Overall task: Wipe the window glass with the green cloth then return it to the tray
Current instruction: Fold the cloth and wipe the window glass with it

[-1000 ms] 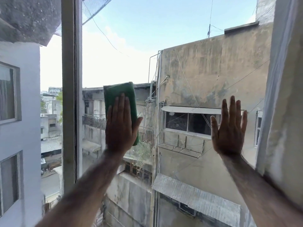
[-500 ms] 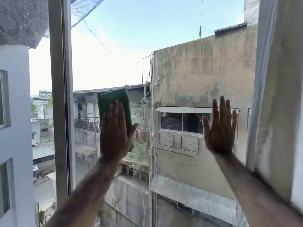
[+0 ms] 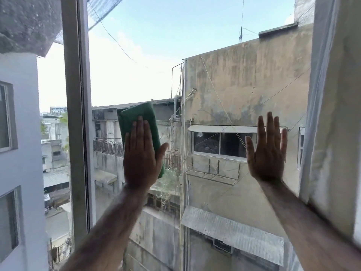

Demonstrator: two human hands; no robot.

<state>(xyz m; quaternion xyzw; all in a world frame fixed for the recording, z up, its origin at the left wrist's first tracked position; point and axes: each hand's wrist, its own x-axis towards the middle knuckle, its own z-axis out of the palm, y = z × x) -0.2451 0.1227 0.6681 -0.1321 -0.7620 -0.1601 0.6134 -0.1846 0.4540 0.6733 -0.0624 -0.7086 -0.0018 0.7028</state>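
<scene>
The green cloth (image 3: 136,119) is folded and pressed flat against the window glass (image 3: 195,55) by my left hand (image 3: 141,155). The palm and straight fingers cover its lower part, and its top edge shows above the fingertips. This is just right of the vertical window frame (image 3: 77,133). My right hand (image 3: 266,151) rests flat on the glass further right, fingers up and slightly spread, holding nothing. No tray is in view.
A white curtain (image 3: 332,114) hangs along the right edge, close to my right forearm. Through the glass I see a stained concrete building (image 3: 244,81), a metal awning (image 3: 234,229) below it and a white building (image 3: 19,133) at the left.
My left hand and the cloth have slid a little down the glass. The view shifted sideways slightly. My right hand stays flat on the pane.
</scene>
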